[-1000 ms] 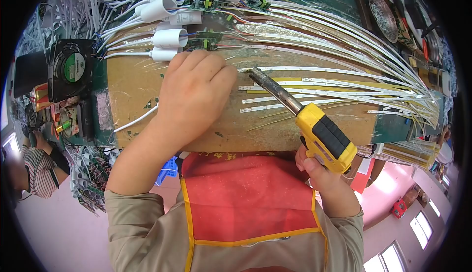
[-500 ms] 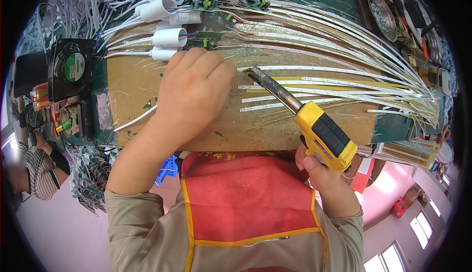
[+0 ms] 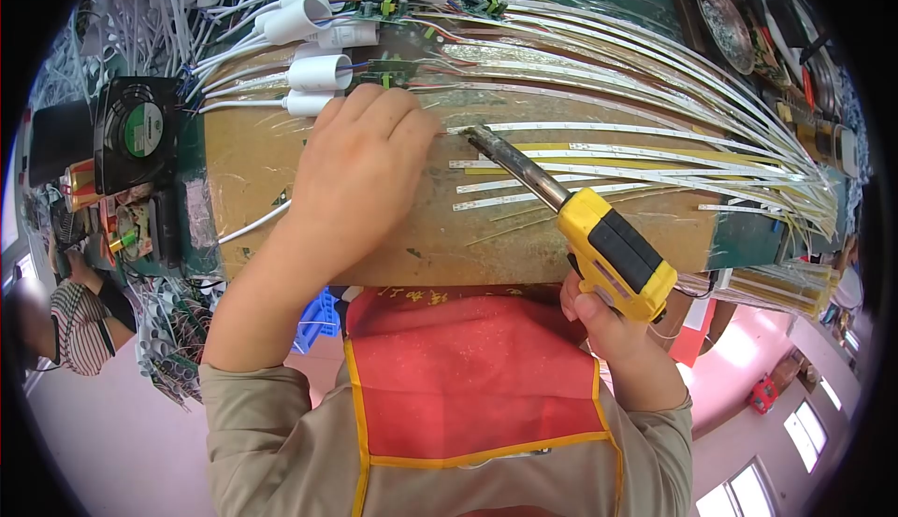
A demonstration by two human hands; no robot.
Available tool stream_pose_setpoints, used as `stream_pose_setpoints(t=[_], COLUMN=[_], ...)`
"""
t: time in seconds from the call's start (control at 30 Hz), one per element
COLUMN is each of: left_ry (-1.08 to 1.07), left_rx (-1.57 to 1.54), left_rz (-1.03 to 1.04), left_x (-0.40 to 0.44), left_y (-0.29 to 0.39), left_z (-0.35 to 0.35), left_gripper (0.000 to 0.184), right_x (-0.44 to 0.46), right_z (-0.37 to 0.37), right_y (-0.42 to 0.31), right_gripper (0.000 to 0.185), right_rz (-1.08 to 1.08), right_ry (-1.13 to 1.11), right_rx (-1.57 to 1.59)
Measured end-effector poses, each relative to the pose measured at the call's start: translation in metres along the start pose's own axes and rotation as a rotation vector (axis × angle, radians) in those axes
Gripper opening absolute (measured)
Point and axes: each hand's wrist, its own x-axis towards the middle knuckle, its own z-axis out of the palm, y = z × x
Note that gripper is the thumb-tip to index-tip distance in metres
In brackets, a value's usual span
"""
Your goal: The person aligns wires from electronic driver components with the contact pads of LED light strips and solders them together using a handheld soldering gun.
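Note:
My left hand (image 3: 369, 166) is closed, knuckles up, over the brown work board. What its fingers hold is hidden beneath them. A short thin wire seems to show between the fingertips and the near end of a white LED strip (image 3: 561, 127). A white cable (image 3: 254, 223) comes out from under my left forearm. My right hand (image 3: 603, 316) grips a yellow and black soldering gun (image 3: 622, 251). Its dark tip (image 3: 479, 136) is at that strip's end, close to my left fingers. More LED strips (image 3: 524, 200) lie just below the tip.
White cylindrical caps (image 3: 318, 73) with cables and green circuit boards (image 3: 388, 73) lie at the upper left. A black fan (image 3: 140, 132) stands at left. Strips bunch together at right, near a round metal dish (image 3: 725, 26). Another person (image 3: 84, 321) sits at far left.
My left hand has shifted very slightly left, and the soldering gun with it. The tip stays at the strip's end, and both grips look the same.

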Motion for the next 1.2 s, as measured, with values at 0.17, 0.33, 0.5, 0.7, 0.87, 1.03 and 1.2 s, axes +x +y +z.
stream_pose_setpoints(t=[0.17, 0.33, 0.5, 0.7, 0.87, 1.03, 1.2], left_ry=[-0.063, -0.101, -0.109, -0.101, -0.047, -0.016, -0.022], left_rx=[-0.062, -0.14, -0.124, -0.136, -0.186, -0.177, -0.144], left_rz=[-0.009, 0.029, 0.071, 0.042, -0.058, -0.12, -0.139], left_x=[0.003, 0.005, 0.005, 0.004, 0.005, 0.007, 0.008], left_y=[-0.003, -0.008, -0.009, -0.01, -0.005, -0.001, 0.0], left_z=[-0.003, -0.005, -0.005, -0.005, -0.006, -0.002, 0.001], left_gripper=[0.01, 0.01, 0.011, 0.009, 0.006, 0.006, 0.006], right_x=[0.001, 0.001, 0.001, 0.001, 0.002, 0.001, 0.0], right_z=[0.001, 0.002, 0.003, 0.002, 0.005, 0.004, 0.003], right_y=[-0.001, 0.006, 0.008, 0.009, -0.001, 0.003, 0.005], right_gripper=[0.014, 0.045, 0.06, 0.059, 0.015, 0.045, 0.061], right_rz=[-0.005, -0.034, -0.043, -0.047, -0.011, -0.018, 0.005], right_ry=[0.019, 0.008, 0.001, -0.007, 0.031, 0.008, -0.003], right_rx=[0.007, -0.021, -0.03, -0.062, 0.029, -0.017, 0.003])
